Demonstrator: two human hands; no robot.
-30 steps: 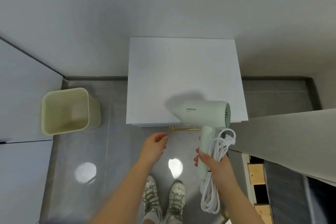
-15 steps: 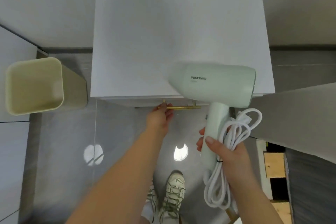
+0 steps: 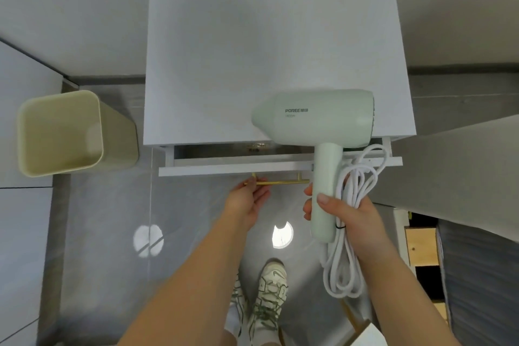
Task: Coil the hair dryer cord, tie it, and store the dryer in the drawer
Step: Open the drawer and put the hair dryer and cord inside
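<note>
Within the left hand (image 3: 247, 201), fingers hooked, sits the drawer handle (image 3: 280, 182); a straight pull seems best. The right hand (image 3: 352, 215) grips the hair dryer (image 3: 317, 118) and coiled cord (image 3: 344, 267).

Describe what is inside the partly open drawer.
The drawer is open only a crack: a dark strip of its inside shows, with a small glint too blurred to identify. The cabinet top covers the rest, the hair dryer its right end.

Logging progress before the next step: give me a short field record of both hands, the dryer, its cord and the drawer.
left hand: grips the gold handle
right hand: holds the hair dryer by its grip, with the coiled cord
drawer: open a crack, inside unclear
bin: on floor, left of cabinet
</note>
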